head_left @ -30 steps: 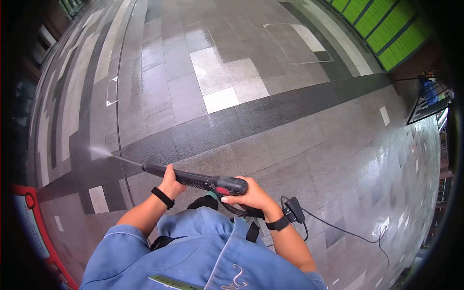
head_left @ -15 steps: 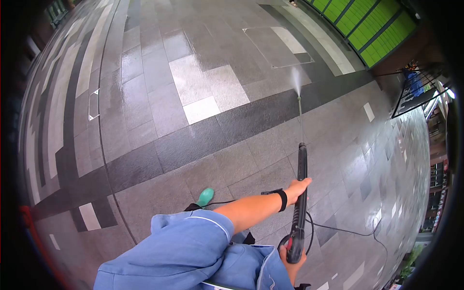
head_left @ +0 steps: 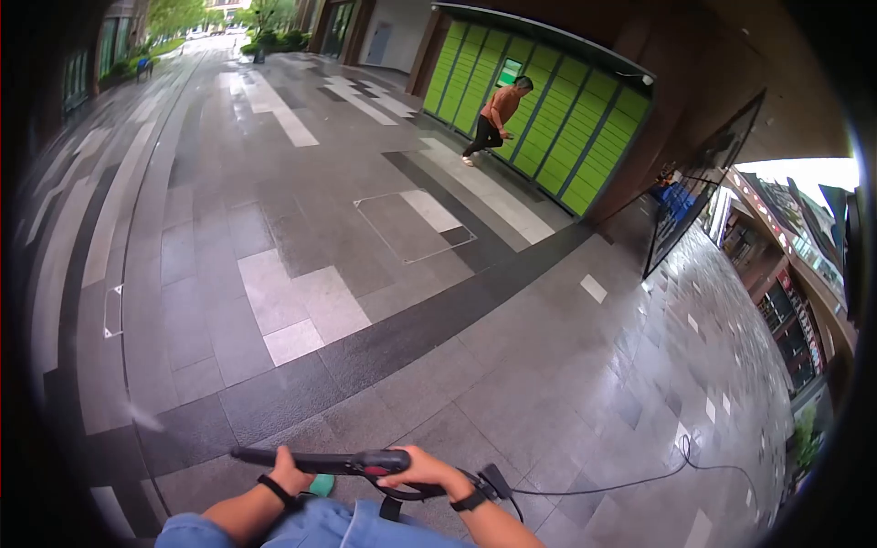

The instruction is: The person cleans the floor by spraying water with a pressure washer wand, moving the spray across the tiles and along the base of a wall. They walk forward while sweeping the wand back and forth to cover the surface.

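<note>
A black pressure washer gun [head_left: 333, 463] lies nearly crosswise in front of my body, its barrel pointing left. My left hand [head_left: 290, 470] is wrapped round the barrel section. At the rear, my right hand [head_left: 423, 468] closes round the handle, beside a red part [head_left: 375, 470]. A faint white water spray [head_left: 146, 418] shows over the paving at the left; the thin lance and nozzle are hard to make out. From the handle end, a dark hose [head_left: 594, 490] runs off to the right along the ground. A green boot [head_left: 322, 485] shows below the gun.
Wet grey and white paving [head_left: 493, 374] spreads ahead. A person in an orange top [head_left: 499, 114] is by green lockers [head_left: 548, 119]. A black-framed stand [head_left: 699, 196] is at the right, and a metal-edged floor cover [head_left: 411, 228] lies mid-ground.
The gun has swung from pointing ahead to pointing left, and the spray moved with it. My view has tilted up, bringing the lockers and the person in orange into sight.
</note>
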### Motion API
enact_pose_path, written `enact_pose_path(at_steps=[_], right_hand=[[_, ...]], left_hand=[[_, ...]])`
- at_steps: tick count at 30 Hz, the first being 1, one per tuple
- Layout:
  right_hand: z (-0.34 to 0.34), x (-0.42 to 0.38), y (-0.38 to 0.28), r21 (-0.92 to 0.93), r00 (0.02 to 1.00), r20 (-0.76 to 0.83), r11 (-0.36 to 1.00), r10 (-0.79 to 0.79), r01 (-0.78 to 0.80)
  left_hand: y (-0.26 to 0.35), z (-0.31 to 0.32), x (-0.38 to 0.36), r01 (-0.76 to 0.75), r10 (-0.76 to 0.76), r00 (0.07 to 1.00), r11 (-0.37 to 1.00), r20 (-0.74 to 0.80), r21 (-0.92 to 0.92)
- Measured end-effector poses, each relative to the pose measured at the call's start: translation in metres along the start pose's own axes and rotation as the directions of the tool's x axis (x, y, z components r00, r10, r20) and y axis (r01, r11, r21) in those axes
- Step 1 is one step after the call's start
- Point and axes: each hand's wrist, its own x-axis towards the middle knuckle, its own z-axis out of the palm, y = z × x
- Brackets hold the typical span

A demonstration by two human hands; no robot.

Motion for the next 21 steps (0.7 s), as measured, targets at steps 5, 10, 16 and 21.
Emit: enact_pose_path(at_steps=[5,10,16,21], right_hand=[[-0.001,0.000,0.001,0.135,0.964,0.255,0.984,0.080,-0.118],[0.024,-0.070,0.018,-0.038,0.968,-0.238,0.995,0.080,-0.091],[0.077,-0.071,0.024,0.209,0.599,-0.741,0.952,0.303,-0.222],[0.066,-0.024,0.005,-0.079,0.507,-0.856,0.942,0.103,-0.326]], left_hand=[[-0.013,-0.013,-0.054,0.031,-0.030,0.998,0.999,0.047,-0.029],[-0.045,0.028,0.014,0.030,0.019,0.981,0.967,-0.192,0.252],[-0.120,0.158,0.057,-0.036,-0.127,0.977,0.696,0.172,0.717],[-0.138,0.224,0.069,0.001,-0.310,0.920,0.613,0.240,0.790]])
